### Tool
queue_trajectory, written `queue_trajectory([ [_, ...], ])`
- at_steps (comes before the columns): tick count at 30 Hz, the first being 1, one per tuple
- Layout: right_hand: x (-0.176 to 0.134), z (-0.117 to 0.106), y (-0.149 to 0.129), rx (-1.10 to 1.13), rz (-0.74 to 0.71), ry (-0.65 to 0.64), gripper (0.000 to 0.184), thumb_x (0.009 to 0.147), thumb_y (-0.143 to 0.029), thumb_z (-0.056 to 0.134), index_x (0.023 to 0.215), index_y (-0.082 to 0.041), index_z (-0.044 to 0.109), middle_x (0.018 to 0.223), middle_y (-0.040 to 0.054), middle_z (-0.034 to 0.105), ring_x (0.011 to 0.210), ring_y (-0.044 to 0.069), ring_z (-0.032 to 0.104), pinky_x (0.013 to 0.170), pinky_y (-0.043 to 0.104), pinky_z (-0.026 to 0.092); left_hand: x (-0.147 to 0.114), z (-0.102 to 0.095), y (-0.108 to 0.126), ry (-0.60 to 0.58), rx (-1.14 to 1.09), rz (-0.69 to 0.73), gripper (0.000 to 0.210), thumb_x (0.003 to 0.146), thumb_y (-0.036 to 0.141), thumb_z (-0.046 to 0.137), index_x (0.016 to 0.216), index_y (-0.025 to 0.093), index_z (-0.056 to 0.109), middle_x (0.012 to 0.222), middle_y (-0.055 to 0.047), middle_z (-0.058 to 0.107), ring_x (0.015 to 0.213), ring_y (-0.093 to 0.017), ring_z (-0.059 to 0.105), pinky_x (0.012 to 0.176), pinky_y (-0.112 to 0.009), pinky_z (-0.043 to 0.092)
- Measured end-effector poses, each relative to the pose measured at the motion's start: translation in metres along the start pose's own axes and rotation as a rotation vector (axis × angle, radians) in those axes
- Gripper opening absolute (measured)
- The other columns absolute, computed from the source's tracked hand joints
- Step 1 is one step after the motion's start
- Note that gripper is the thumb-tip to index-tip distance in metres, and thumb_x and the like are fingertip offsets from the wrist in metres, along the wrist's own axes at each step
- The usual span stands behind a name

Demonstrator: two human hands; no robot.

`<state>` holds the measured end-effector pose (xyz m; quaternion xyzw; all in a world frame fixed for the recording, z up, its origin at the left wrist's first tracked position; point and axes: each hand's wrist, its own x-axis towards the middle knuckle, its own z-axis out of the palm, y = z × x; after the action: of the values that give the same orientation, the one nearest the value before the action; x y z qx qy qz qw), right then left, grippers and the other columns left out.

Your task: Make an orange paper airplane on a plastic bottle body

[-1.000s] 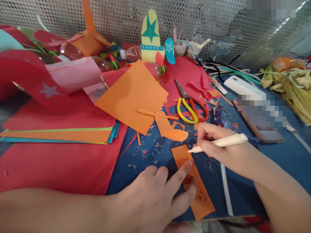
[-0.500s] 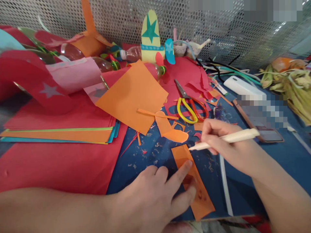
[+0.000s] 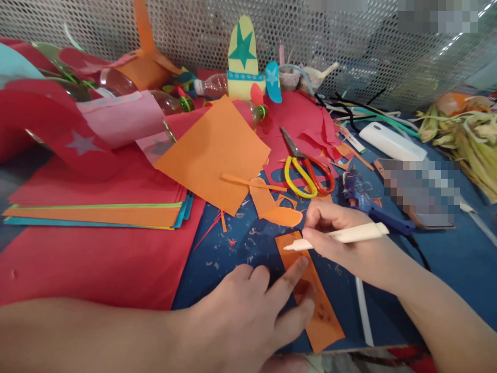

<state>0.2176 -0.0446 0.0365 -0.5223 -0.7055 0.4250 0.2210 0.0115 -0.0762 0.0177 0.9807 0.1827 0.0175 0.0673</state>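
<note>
Seems to mark orange paper strip (image 3: 316, 282) with cream marker (image 3: 351, 234) clamped in right hand (image 3: 334, 219); pins strip under spread left hand (image 3: 252, 305); likely calls next for steady pressure.

On the blue worktop (image 3: 464, 256), scissors (image 3: 298, 154) with one yellow and one red handle lie over red paper (image 3: 279, 115), near an orange sheet (image 3: 215, 155), with a paper stack (image 3: 93, 212) at the left. To the right are a blue glue gun (image 3: 362, 199), a phone (image 3: 415, 194) and husks (image 3: 471, 142). Behind, a yellow cutout (image 3: 243, 62) bearing a green star stands beside a bottle (image 3: 214, 86), before a perforated wall (image 3: 330, 39).
</note>
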Motion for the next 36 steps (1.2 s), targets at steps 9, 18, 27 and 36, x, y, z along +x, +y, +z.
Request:
queue_trajectory([
  [9,0.002,0.002,-0.001,-0.025,-0.028,-0.03,0.019,0.088,-0.025,0.052,0.071,-0.021,0.046,0.059,-0.0079,0.048,0.05,0.006,0.039,0.044,0.02,0.028,-0.001,0.005,-0.001,0.023,-0.01,-0.021,0.054,0.086,0.058,0.043,0.127,0.024,0.049,0.135,-0.012,0.052,0.067,-0.017,0.057,0.056,-0.031,0.041],
  [18,0.002,0.003,-0.003,-0.055,-0.011,-0.04,0.018,0.087,-0.026,0.053,0.071,-0.022,0.047,0.058,-0.0081,0.049,0.05,0.006,0.041,0.045,0.02,0.028,0.0,0.003,0.0,0.037,0.006,-0.021,0.052,0.086,0.057,0.043,0.125,0.023,0.05,0.136,-0.011,0.052,0.066,-0.018,0.058,0.054,-0.032,0.041],
  [27,0.002,0.002,-0.005,-0.041,0.006,-0.071,0.018,0.086,-0.024,0.054,0.07,-0.021,0.045,0.058,-0.0082,0.047,0.05,0.006,0.038,0.044,0.02,0.025,0.0,0.002,0.0,0.031,0.006,-0.012,0.053,0.087,0.058,0.04,0.127,0.024,0.049,0.13,-0.011,0.056,0.066,-0.018,0.057,0.054,-0.032,0.041],
  [36,0.003,0.003,-0.008,-0.037,0.015,-0.082,0.017,0.084,-0.024,0.054,0.069,-0.021,0.045,0.057,-0.0069,0.047,0.049,0.008,0.038,0.044,0.021,0.025,-0.001,0.0,0.001,0.005,0.004,-0.022,0.053,0.087,0.057,0.042,0.127,0.023,0.05,0.133,-0.012,0.054,0.067,-0.019,0.058,0.055,-0.033,0.042],
])
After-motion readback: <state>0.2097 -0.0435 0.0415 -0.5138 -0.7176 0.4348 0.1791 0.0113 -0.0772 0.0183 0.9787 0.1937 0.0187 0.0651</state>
